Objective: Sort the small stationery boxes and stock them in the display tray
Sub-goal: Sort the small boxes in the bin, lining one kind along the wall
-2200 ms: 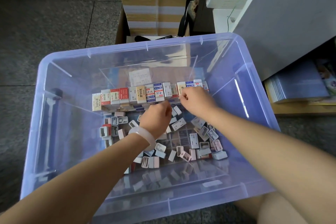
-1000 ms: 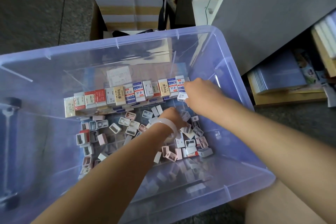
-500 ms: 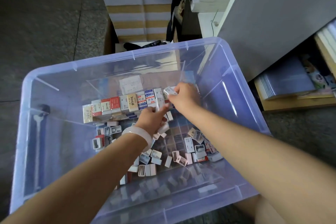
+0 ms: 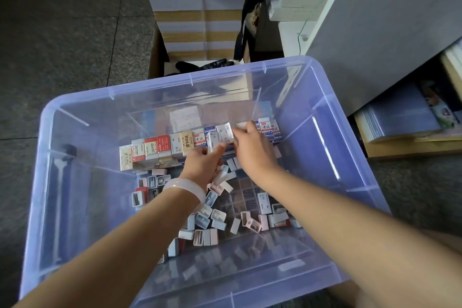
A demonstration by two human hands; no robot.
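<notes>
- The row of small boxes (image 4: 175, 145), printed eraser-type packs, stands upright along the far side of the display tray (image 4: 245, 192), a clear divided tray on the bottom of the bin
- The right hand (image 4: 252, 147) has its grip closed on a small white box (image 4: 241, 124) at the right part of the row, fingers curled around it, it seems to slot it into the line
- The left hand (image 4: 202, 160) pinches a thin wrapped box (image 4: 211, 144) just beside, thumb and fingers closed on it; a pale bangle (image 4: 185, 189) is on this wrist
- My judgement: about one row is stocked, and most is left
- The loose sharpeners (image 4: 212, 217), many small pastel pieces, lie scattered over the tray compartments, not sorted yet
- Everything is inside a big translucent storage bin (image 4: 75, 182) on the grey floor (image 4: 62, 32)
- Beyond it stand striped cartons (image 4: 195, 12), and at right a grey cabinet (image 4: 387, 32) with stacked booklets (image 4: 400, 117) under it
</notes>
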